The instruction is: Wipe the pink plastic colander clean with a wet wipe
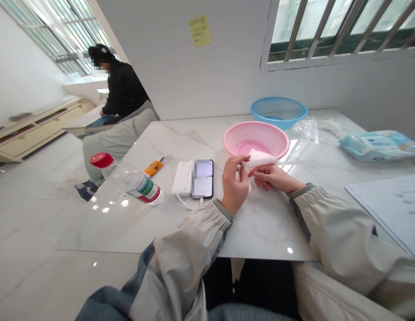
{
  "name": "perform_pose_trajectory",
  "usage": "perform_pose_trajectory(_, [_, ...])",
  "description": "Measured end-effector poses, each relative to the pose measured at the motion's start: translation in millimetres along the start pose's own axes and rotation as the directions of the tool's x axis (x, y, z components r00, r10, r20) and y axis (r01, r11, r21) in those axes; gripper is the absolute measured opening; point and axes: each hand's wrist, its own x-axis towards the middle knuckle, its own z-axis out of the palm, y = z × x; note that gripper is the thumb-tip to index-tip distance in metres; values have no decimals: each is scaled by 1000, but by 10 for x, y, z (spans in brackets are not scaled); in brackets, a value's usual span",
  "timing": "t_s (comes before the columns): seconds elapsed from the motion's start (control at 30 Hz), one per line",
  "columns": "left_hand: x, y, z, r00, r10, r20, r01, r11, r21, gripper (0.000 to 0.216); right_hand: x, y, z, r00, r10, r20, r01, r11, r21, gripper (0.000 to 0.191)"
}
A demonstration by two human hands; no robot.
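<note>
A crumpled white wipe [262,160] lies over the near rim of a pink plastic basket [229,140] on the table. My right hand [272,177] is closed on the wipe from below, with fingers bent and pressed together. On the other side, my left hand [234,185] has curled fingers and thumb meeting the wipe's left edge. Part of the wipe hangs between the two hands. The inside of my left hand's grip is partly hidden.
A blue basket [279,103] stands behind the pink one. Rightward lie clear plastic [306,129], a wipes pack [379,145] and papers [391,205]. A phone [202,179], power bank [182,178], orange tag [154,168] and bottle [142,187] lie left. A person [123,89] sits beyond.
</note>
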Motion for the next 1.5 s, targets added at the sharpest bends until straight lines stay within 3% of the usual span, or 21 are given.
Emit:
perform_pose_trajectory(0.1, [6, -65, 16, 998, -62, 5, 62, 997, -39, 37, 14, 21, 9, 998, 2, -58, 2, 997, 72, 60])
perform_pose_trajectory(0.23, [8, -64, 38, 980, -165, 113, 177, 978, -107, 41, 17, 17, 23, 997, -7, -81, 16, 994, 107, 59])
perform_pose_trajectory(0.4, [14, 25, 25, 979, -82, 189, 103, 989, -103, 35, 14, 15, 29, 999, -16, -40, 18, 998, 63, 63])
perform_pose_trajectory(0.63, [-6, -2, 46, 963, -90, 255, 128, 982, -137, 24, -2, 68, 14, 999, -36, -30, 37, 999, 40, 62])
perform_pose_trajectory(0.83, [9, 101, -17, 994, 46, 100, -37, 995, -87, 23, -45, -23, 28, 1000, -2, -11, 2, 1000, -24, 50])
perform_pose_trajectory(1.0, [11, 141, -49, 978, 208, -28, -209, 977, -44, 25, -43, -10, 1, 999, 44, 7, -43, 997, -57, 55])
perform_pose_trajectory(1.2, [-13, 65, 3, 919, 392, -35, -394, 914, -100, 40, -14, 54, -54, 999, 44, 31, -45, 999, 28, 59])
perform_pose_trajectory(1.4, [-60, 47, 13, 882, 470, 25, -466, 879, -102, 52, -23, 39, -34, 969, -89, 231, 29, 968, 249, 68])
perform_pose_trajectory(1.5, [-99, 20, 42, 853, 515, 86, -502, 854, -140, 59, -55, 2, 2, 975, -129, 183, 72, 955, 286, 72])
